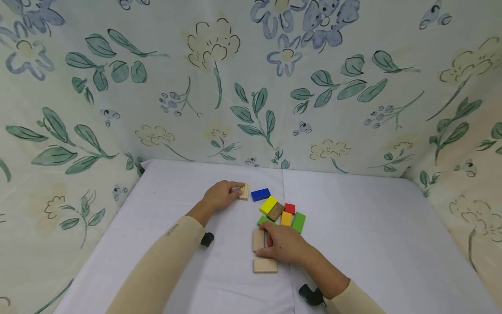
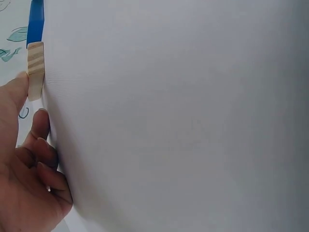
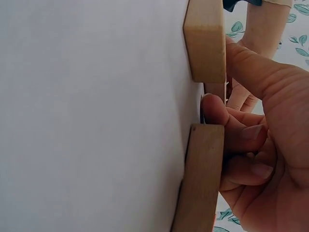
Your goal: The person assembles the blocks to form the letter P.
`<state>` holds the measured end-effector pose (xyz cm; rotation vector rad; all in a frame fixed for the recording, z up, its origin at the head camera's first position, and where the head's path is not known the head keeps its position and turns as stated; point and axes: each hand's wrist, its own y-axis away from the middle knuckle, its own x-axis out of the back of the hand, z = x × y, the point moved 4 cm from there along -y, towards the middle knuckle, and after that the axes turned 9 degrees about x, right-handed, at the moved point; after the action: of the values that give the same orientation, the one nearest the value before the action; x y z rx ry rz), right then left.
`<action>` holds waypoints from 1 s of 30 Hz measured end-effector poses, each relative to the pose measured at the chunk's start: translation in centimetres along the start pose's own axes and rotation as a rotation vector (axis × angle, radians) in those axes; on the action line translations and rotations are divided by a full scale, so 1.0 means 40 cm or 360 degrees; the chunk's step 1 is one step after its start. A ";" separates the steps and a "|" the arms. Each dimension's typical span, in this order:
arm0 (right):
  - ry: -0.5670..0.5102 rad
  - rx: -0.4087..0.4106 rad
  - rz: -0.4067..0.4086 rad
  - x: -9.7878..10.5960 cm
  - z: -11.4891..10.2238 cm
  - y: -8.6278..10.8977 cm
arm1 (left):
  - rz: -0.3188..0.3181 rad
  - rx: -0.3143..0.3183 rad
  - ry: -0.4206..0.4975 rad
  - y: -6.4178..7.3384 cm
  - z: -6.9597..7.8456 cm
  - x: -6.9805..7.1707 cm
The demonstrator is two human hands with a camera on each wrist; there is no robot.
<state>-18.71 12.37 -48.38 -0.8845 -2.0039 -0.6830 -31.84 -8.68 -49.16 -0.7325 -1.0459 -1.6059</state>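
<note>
On the far part of the white table, my left hand (image 1: 223, 195) pinches a small striped wooden block (image 1: 245, 192). The left wrist view shows a fingertip against that block (image 2: 36, 71), other fingers curled beneath. My right hand (image 1: 288, 243) grips a plain wooden block (image 1: 258, 240) between thumb and fingers at its two ends. A second plain wooden block (image 1: 265, 265) lies just in front of it, crosswise. In the right wrist view, curled fingers (image 3: 244, 137) sit between an upper wooden block (image 3: 205, 43) and a lower one (image 3: 200, 179).
A blue block (image 1: 260, 194) lies right of the striped one. Yellow (image 1: 269, 204), brown (image 1: 276, 211), red (image 1: 290, 209), orange (image 1: 286, 219) and green (image 1: 299, 222) blocks cluster beyond my right hand. Another green block (image 1: 266, 221) touches its fingers. Floral cloth (image 1: 251, 87) hangs around the table.
</note>
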 end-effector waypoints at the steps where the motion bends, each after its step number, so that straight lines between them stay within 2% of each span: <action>1: 0.0005 -0.0002 0.0002 0.000 0.000 0.000 | 0.0003 0.0001 0.0005 -0.002 0.002 0.000; 10: 0.0035 -0.0045 -0.0009 -0.001 -0.007 -0.004 | 0.0049 0.0116 0.0018 -0.011 -0.009 0.009; 16: 0.0057 -0.0066 -0.0019 0.000 -0.011 -0.005 | 0.0048 0.0087 -0.0001 -0.014 -0.014 0.015; 30: 0.0137 -0.0051 -0.0010 -0.004 -0.017 -0.001 | 0.0004 0.0130 0.0010 -0.020 -0.014 0.010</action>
<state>-18.36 11.82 -48.18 -0.8540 -1.9248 -0.7464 -32.68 -9.28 -49.28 -0.6733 -1.0991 -1.5528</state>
